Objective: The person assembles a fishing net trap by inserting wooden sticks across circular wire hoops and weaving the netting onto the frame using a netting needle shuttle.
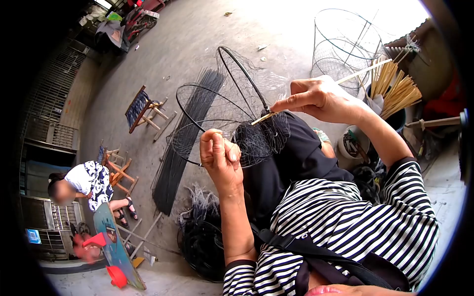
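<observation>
A black wire-hooped net [224,126] hangs open over my lap, its mesh gathered near my knees. My left hand [219,154] is closed at the near side of the net, fingers curled against a black hoop. What lies inside that fist is partly hidden. My right hand [321,101] is closed around a pale bamboo stick [363,72], with the index finger stretched along it. The stick's near tip reaches the net where the tall hoop ends, close to a dark joint.
A bundle of black rods [190,138] lies on the floor beyond the net. At right stand a bucket of bamboo sticks [395,93], a white bucket [353,143] and another hooped net [345,44]. A wooden stool [145,109] and a seated person [94,185] are at left.
</observation>
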`<state>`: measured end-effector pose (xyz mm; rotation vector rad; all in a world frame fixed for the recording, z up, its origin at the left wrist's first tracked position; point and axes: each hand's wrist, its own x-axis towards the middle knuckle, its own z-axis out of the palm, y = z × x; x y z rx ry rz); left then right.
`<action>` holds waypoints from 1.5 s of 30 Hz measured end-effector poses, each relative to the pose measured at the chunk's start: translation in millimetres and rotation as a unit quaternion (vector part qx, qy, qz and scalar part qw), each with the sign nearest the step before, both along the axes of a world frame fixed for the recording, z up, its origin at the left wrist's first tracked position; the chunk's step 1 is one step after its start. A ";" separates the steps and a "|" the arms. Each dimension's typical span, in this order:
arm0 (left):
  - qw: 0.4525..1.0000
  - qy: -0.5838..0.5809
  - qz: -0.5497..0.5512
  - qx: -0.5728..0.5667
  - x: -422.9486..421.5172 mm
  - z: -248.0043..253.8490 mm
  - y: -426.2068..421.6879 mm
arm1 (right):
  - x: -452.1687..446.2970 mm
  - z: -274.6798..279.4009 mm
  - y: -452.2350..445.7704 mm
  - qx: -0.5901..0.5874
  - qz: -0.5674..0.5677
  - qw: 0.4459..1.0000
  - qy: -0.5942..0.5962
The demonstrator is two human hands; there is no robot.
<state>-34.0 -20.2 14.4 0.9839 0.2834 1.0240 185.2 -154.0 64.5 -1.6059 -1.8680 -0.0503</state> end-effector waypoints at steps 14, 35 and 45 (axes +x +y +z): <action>1.000 -0.013 0.003 0.002 -2.4 3.0 -1.3 | -1.2 0.9 1.3 -0.019 -0.007 1.000 -0.003; 1.000 -0.022 -0.022 0.001 7.8 6.6 -3.5 | -17.5 -7.8 22.7 0.031 0.112 0.968 0.224; 0.998 -0.026 -0.059 -0.026 3.0 6.4 1.6 | -23.6 -3.8 11.1 0.054 0.013 0.997 0.052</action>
